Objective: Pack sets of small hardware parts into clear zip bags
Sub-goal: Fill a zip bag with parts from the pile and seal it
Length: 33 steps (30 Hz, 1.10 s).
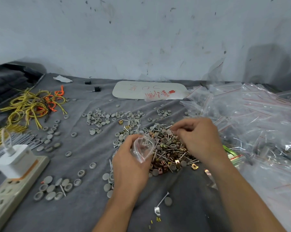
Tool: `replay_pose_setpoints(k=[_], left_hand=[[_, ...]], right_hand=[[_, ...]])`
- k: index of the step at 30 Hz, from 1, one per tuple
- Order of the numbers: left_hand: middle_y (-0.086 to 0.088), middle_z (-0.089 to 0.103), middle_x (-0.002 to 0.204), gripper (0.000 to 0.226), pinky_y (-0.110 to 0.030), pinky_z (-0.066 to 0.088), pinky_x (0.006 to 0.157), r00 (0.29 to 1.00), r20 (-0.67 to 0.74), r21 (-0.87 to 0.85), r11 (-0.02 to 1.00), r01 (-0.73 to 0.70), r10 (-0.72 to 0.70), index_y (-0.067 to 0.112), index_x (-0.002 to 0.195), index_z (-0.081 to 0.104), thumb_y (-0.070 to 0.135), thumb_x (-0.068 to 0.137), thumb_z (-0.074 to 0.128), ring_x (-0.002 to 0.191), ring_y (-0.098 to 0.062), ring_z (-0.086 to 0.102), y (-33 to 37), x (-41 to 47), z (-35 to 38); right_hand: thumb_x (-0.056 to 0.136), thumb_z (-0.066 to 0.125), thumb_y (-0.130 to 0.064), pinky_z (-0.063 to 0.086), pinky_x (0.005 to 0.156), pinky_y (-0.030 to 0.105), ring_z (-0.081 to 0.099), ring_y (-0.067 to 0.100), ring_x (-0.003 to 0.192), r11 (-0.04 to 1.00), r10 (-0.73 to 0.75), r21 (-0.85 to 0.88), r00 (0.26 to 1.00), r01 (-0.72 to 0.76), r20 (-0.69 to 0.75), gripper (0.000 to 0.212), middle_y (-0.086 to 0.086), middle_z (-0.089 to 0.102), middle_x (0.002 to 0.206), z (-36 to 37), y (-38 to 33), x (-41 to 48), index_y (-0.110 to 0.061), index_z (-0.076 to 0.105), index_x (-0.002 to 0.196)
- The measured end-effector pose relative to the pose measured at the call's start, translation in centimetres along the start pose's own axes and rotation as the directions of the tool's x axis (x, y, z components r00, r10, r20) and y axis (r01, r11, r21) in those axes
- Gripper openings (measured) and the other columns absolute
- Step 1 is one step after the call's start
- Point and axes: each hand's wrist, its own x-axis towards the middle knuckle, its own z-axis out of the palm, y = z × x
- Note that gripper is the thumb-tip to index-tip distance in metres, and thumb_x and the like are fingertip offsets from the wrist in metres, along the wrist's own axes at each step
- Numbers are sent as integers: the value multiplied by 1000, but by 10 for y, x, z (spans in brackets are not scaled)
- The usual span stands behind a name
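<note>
Clear zip bag with a red seal strip sits just left of frame centre, pinched in the left hand, whose grip curls narrowly round its mouth. Best to hold that mouth spread and tilted toward the mixed pile of grey caps, brass clips and silver screws at centre. Right hand hovers over the pile's upper right, fingers bent close; whether its grip holds a part I cannot tell.

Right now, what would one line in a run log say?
step: filling bag | left hand: holds small clear zip bag | right hand: fingers curled over mixed pile of metal pins, gold clips, grey caps
</note>
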Motion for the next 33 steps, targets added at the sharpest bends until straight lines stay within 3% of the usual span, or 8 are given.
replay_pose_setpoints(k=[4, 7, 14, 17, 20, 25, 29, 33], left_hand=[[34, 67, 92, 41, -2, 40, 67, 999, -15, -25, 999, 42, -43, 46, 94, 62, 13, 78, 79, 86, 10, 64, -1, 3, -1], [36, 67, 91, 39, -2, 41, 67, 998, -13, -30, 998, 53, -54, 46, 95, 62, 13, 79, 77, 87, 11, 63, -1, 3, -1], [39, 65, 90, 48, -2, 40, 66, 998, -10, -16, 998, 67, -67, 53, 92, 57, 11, 77, 77, 84, 13, 62, 1, 4, -2], [42, 63, 91, 48, -1, 39, 67, 998, -8, -3, 998, 68, -68, 53, 90, 56, 12, 77, 78, 86, 15, 60, 2, 4, -2], [42, 62, 93, 44, -1, 39, 68, 998, -6, 22, 998, 59, -59, 53, 88, 55, 17, 78, 78, 87, 17, 58, 3, 5, -2], [40, 62, 97, 36, -1, 38, 68, 999, 9, 69, 997, 44, -45, 50, 92, 55, 26, 78, 79, 88, 18, 57, 1, 4, 1], [31, 64, 82, 32, -1, 38, 68, 999, 20, 136, 990, 25, -28, 46, 99, 60, 27, 82, 79, 87, 19, 55, -6, 5, 5], [24, 68, 85, 28, -7, 41, 63, 998, 56, 141, 990, 17, -25, 41, 101, 64, 28, 82, 80, 84, 7, 62, -10, 5, 7]], right_hand=[[98, 65, -15, 53, 71, 12, 71, 1, 82, 960, 30, -278, 978, 30, 209, 24, -18, 75, 101, 19, -6, 39, -34, 80, 96], [99, 65, -18, 55, 68, 21, 69, 9, 72, 891, 38, -437, 940, 122, 340, 21, -9, 77, 98, 53, -9, 61, -30, 79, 108], [92, 71, -12, 59, 92, 41, 71, 20, 94, 802, 82, -584, 944, 128, 319, 16, 1, 76, 107, 89, -1, 68, -19, 78, 103], [92, 73, -17, 59, 87, 34, 70, 11, 86, 865, 12, -492, 974, 104, 227, 14, -6, 77, 95, 74, 4, 53, -30, 78, 89], [90, 77, -17, 57, 74, 18, 70, -1, 74, 991, 8, -136, 991, 10, 131, 21, -12, 77, 83, 55, 10, 33, -35, 73, 80], [82, 80, -1, 56, 69, 16, 76, 9, 76, 933, 21, 354, 993, -62, 119, 26, -8, 79, 78, 41, 12, -2, -26, 82, 80], [76, 81, 6, 58, 69, 22, 76, 15, 73, 913, -19, 406, 991, -36, 132, 37, -4, 79, 76, 38, 5, -10, -31, 83, 79], [65, 92, -3, 50, 65, 13, 70, 2, 68, 944, -99, 325, 986, 50, 135, 30, -11, 75, 72, 38, -1, -13, -30, 80, 69]])
